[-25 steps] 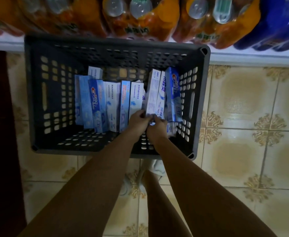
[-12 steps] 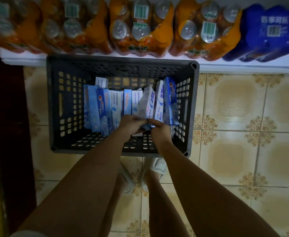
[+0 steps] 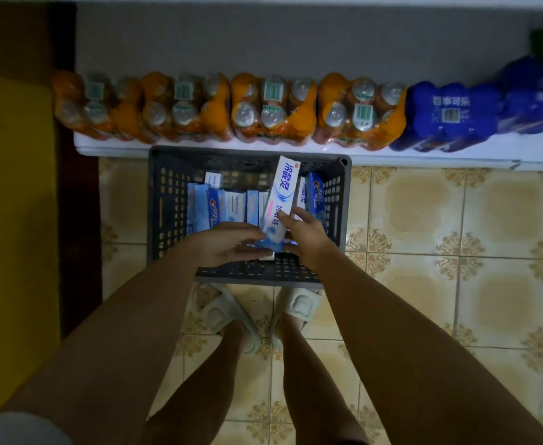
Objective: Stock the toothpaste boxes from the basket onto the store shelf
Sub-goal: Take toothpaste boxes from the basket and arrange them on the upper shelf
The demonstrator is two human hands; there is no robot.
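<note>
Bare forearms, no sleeves past the elbows. Pale grey sleeve edge at lower left. Bare legs, off-white chunky slide sandals.

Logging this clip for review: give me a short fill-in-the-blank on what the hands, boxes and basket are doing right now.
1. Both hands, left hand and right hand, hold one ____ box.
2. The other boxes stand inside the dark ____.
3. The basket sits on the tiled ____.
4. On the shelf, the pack right of the orange packs is ____.

Missing words: toothpaste; basket; floor; blue
</note>
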